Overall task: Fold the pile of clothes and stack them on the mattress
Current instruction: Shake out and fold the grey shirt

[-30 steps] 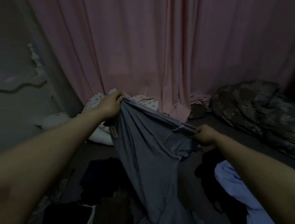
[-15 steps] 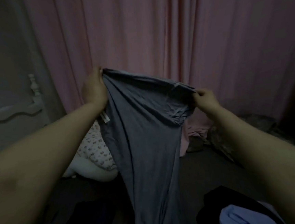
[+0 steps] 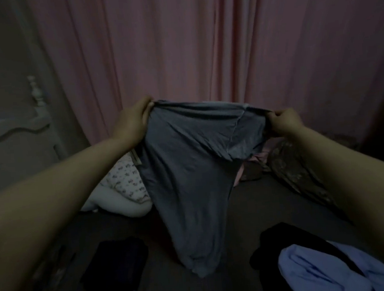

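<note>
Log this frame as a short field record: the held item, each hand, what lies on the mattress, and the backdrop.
held item: grey-blue garment, hanging unfolded
left hand: grips its top edge
right hand: pinches the opposite top corner
mattress: dark clothes, light blue garment, patterned pillow
backdrop: pink curtain

A garment [image 3: 187, 180] hung between the left hand [image 3: 131, 125] and right hand [image 3: 285, 122], before the curtain [image 3: 200, 40]. A pillow [image 3: 123, 193] lay behind it at left. Below, on the mattress [image 3: 245, 210], dark clothes [image 3: 117, 261] lay left and a shirt [image 3: 325, 273] right.
</note>
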The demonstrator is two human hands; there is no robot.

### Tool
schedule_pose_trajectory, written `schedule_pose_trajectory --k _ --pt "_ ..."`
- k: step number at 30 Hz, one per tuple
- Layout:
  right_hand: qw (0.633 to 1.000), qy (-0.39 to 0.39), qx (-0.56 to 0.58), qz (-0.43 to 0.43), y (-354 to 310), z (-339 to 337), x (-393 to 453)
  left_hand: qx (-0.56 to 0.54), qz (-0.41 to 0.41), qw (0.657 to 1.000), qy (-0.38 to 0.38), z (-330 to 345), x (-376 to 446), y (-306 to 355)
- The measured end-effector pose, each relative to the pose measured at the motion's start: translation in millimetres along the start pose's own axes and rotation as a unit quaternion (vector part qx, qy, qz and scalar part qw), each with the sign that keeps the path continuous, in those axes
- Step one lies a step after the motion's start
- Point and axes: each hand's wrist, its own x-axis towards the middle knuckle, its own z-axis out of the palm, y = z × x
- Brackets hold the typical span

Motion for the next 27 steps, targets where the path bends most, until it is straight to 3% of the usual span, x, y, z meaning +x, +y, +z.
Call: schedule_pose_trajectory --k 7,11,14,21,27 --pt "0.981 -0.135 -0.142 0.014 77 11 -56 -0.028 0.069 0.976 -0.204 28 -120 33" --pt "0.948 -0.241 -0.201 0.053 123 14 -98 -0.089 0.073 0.926 -0.361 42 -221 65" --pt "0.911 -0.323 -0.247 0.074 159 17 -139 -0.162 0.064 0.867 -0.467 49 -297 95" --pt "0.842 -0.411 -0.337 0.095 242 53 -251 -0.226 -0.038 0.806 -0.546 74 -468 112" --pt "0.825 -0.426 -0.355 0.112 293 88 -324 -0.231 -0.107 0.786 -0.564 84 -565 127"
